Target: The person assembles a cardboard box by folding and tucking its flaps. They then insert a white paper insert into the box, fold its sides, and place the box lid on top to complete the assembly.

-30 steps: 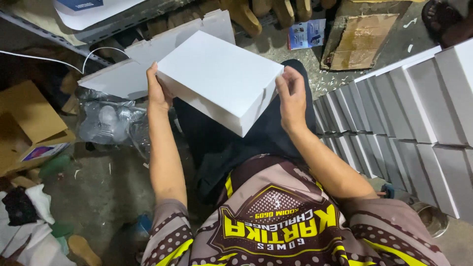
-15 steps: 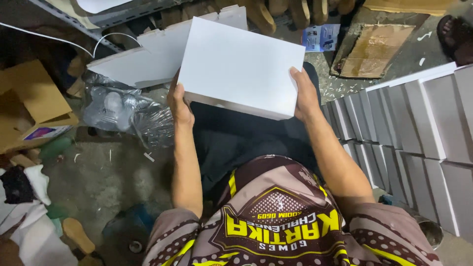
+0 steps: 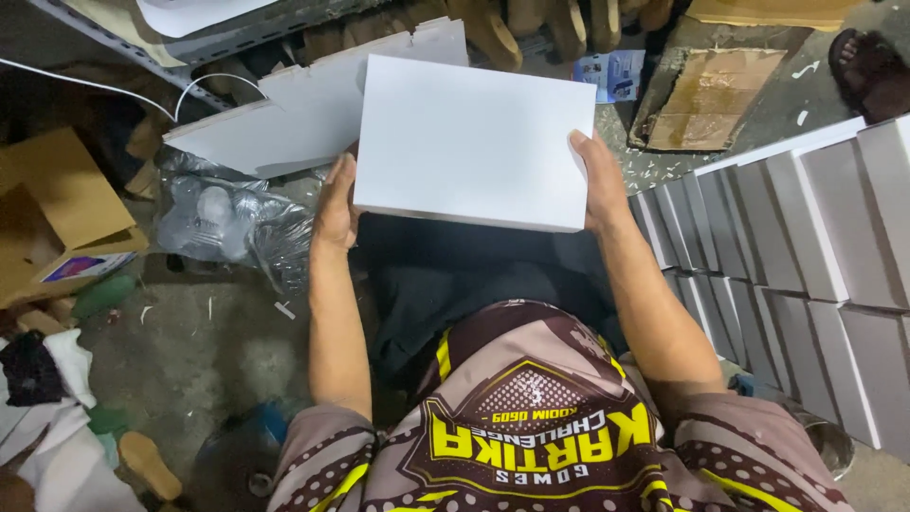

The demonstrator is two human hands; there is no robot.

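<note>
- The floor (image 3: 218,351) is grey, stained concrete, littered with scraps; nothing like a bench shows, and the person sits low over it in dark trousers and a patterned brown-and-yellow jersey.
- One white rectangular box (image 3: 471,140) is held above the lap, its broad face up towards the camera.
- The left hand (image 3: 336,204) grips the box's left edge, fingers tucked beneath; the right hand (image 3: 597,180) clasps its right edge, thumb on top.
- Two flat white cardboard sheets (image 3: 313,104) lie on the floor beyond the box.
- A row of white boxes (image 3: 787,237) stands packed on edge at the right; its exact count cannot be told.
- One crumpled clear plastic bag (image 3: 232,228) lies left of the left hand.
- One open brown carton (image 3: 52,204) sits at the floor's left edge.
</note>
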